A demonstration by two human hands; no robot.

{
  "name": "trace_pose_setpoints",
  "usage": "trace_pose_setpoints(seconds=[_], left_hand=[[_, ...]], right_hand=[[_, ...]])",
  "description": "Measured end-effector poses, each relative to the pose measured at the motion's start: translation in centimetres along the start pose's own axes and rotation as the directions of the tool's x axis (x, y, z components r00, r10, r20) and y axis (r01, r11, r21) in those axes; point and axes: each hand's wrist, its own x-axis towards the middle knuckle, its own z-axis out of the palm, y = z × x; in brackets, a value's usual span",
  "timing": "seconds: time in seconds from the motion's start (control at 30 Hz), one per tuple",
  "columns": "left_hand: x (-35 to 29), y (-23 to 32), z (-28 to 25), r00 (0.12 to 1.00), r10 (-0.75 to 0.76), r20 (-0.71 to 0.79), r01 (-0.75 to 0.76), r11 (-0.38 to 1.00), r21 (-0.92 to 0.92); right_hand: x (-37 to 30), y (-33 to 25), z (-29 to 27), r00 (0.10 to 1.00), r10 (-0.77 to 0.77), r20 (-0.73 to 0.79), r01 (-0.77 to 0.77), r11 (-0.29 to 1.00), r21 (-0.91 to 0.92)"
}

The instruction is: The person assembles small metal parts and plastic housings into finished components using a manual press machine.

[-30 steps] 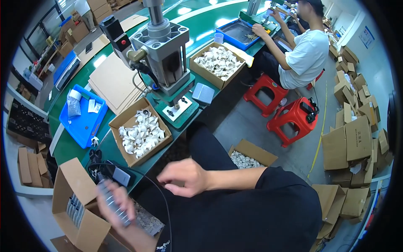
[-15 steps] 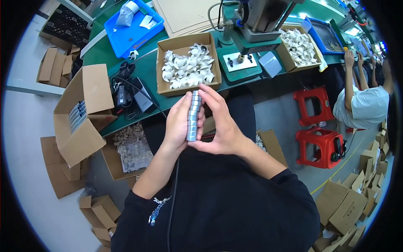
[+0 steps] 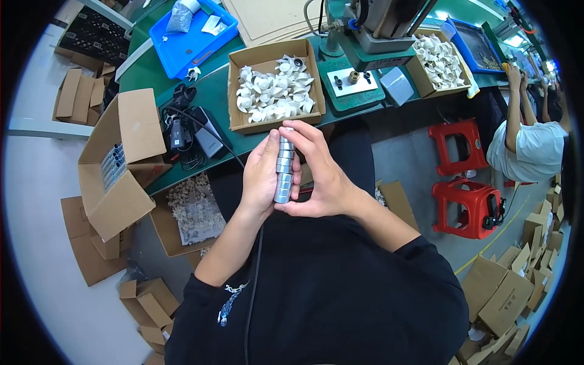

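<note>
metal cylinders (image 3: 284,173) stacked in curled left hand (image 3: 260,177), right hand (image 3: 328,184) half-curled, gripping ends; carton (image 3: 500,309) bears dark print (image 3: 510,297)

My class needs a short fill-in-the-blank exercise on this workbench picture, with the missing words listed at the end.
1. The short cylinders lined up between the left hand and right hand look to be made of ____.
2. Just beyond the hands, a cardboard box holds many pieces coloured ____.
3. The shallow tray at the upper left is coloured ____.
4. Both plastic stools on the floor are coloured ____.

Missing words: metal; white; blue; red.
</note>
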Motion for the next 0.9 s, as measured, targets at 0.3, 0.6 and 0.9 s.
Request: trace_pose_setpoints(seconds=[0.3, 0.6, 0.9], left_hand=[[-0.2, -0.3, 0.9, 0.998, 0.003, -0.057, 0.002, 0.997, 0.081], [-0.5, 0.1, -2.0, 0.954, -0.036, 0.298, 0.08, 0.987, -0.137], [-0.8, 0.6, -4.2, 0.875, -0.023, 0.484, -0.083, 0.977, 0.196]], right_hand=[[-0.6, 0.4, 0.5, 0.998, 0.038, -0.041, -0.04, 0.998, -0.055], [-0.4, 0.8, -0.1, 0.995, -0.039, -0.09, 0.05, 0.99, 0.13], [0.9, 0.6, -2.2, 1.0, 0.01, 0.024, -0.015, 0.977, 0.213]])
